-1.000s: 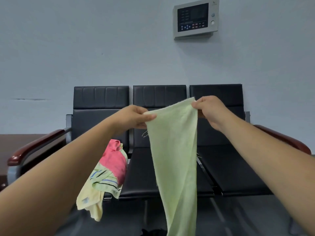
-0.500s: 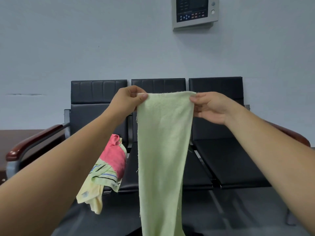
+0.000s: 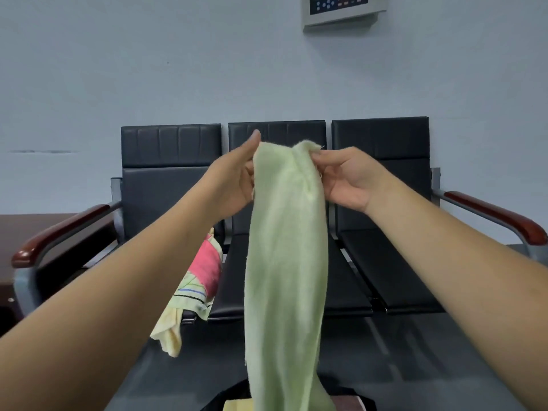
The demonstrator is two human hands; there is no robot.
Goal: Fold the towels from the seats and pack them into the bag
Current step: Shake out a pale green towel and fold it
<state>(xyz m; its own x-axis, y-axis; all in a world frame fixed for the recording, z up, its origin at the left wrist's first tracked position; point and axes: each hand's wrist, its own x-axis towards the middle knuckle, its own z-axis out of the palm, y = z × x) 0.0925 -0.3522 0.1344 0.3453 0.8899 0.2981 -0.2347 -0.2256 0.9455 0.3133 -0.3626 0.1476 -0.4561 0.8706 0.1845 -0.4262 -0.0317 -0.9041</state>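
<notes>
- Squarely in front of the middle backrest of the row of three black seats (image 3: 385, 262), the pale green towel (image 3: 284, 247) hangs lengthwise. Its top edge is bunched between both hands, and its lower end runs out of view below the seats.
- The left hand (image 3: 234, 179) grips the towel's upper left corner with the thumb pointing up; the fingers are hidden behind the cloth.
- The right hand (image 3: 347, 179) pinches the upper right corner between thumb and fingertips, palm turned toward the camera.
- A heap of towels (image 3: 204, 268) in pink, striped and yellow lies on the left seat beside the middle one, with a yellow end drooping below the seat's front edge.
- Below the seats, at the bottom of the view, a dark bag (image 3: 229, 393) shows a bit of yellow cloth inside and is largely hidden behind the green towel.
- High above the seats, a control panel (image 3: 344, 8) is mounted on the wall.
</notes>
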